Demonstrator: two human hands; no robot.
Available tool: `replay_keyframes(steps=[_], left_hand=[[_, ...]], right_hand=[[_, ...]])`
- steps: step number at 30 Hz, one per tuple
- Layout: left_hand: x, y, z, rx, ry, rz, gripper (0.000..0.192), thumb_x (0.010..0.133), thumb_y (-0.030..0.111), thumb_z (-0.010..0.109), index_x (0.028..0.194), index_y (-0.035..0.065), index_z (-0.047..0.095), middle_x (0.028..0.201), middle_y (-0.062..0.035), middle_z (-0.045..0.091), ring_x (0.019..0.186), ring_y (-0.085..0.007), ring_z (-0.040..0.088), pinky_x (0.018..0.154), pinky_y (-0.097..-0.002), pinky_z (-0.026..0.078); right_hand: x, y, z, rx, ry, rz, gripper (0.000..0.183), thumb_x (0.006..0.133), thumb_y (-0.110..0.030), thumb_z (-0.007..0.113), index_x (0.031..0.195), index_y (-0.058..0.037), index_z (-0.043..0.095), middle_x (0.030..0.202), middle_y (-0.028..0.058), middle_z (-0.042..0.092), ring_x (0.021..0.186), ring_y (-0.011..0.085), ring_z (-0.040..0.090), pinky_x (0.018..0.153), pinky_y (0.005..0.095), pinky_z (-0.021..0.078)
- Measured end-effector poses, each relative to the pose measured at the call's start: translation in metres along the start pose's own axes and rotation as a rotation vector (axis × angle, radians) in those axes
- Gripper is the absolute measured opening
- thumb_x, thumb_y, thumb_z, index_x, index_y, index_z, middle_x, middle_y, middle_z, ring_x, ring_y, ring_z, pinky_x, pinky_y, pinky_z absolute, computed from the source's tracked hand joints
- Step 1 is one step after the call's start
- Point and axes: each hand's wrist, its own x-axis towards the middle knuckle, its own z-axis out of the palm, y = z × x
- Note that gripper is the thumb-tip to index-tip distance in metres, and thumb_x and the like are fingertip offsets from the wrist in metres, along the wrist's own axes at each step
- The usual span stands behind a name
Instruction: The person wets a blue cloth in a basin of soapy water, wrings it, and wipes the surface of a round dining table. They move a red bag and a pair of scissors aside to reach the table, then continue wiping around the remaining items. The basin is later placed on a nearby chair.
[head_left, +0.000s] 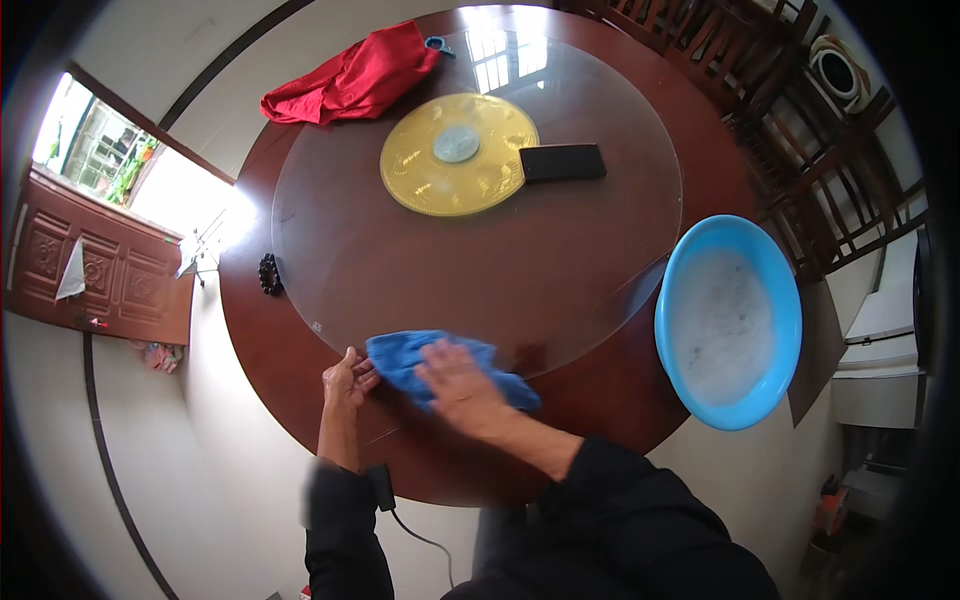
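A blue cloth lies spread over the near edge of a round glass turntable on a dark red wooden table. My right hand rests on the cloth, palm down with its fingers spread, a little blurred. Just left of the cloth is my left hand, at the glass edge with its fingers apart and nothing seen in it; its fingertips are close to the cloth's left corner, and whether they touch it I cannot tell.
A light blue basin of sudsy water is at the right table edge. On the glass are a golden round plate and a black phone-like object. Red fabric lies at the back left, a dark beaded bracelet at the left. Wooden chairs stand behind right.
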Motion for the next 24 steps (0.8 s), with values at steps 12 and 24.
replay_keyframes(steps=[12,24], left_hand=[[-0.014,-0.022,0.001,0.015,-0.186,0.125,0.010,0.095,0.007,0.057,0.094,-0.0023,0.058,0.081,-0.0144,0.067,0.070,-0.0302,0.071,0.059,-0.0399,0.062],[-0.030,-0.025,0.006,-0.043,-0.256,0.070,0.005,0.092,-0.003,0.056,0.090,-0.0068,0.059,0.081,-0.0169,0.068,0.070,-0.0279,0.071,0.061,-0.0383,0.062]], right_hand=[[0.009,0.156,-0.079,-0.508,0.189,0.768,0.065,0.096,-0.037,0.051,0.150,-0.0038,0.037,0.156,0.0271,0.030,0.145,0.0513,0.022,0.118,0.0611,0.0153],[0.177,0.000,0.031,-0.274,-0.101,-0.084,0.052,0.093,-0.035,0.058,0.141,-0.0163,0.053,0.155,0.0153,0.038,0.146,0.0386,0.029,0.120,0.0553,0.0202]])
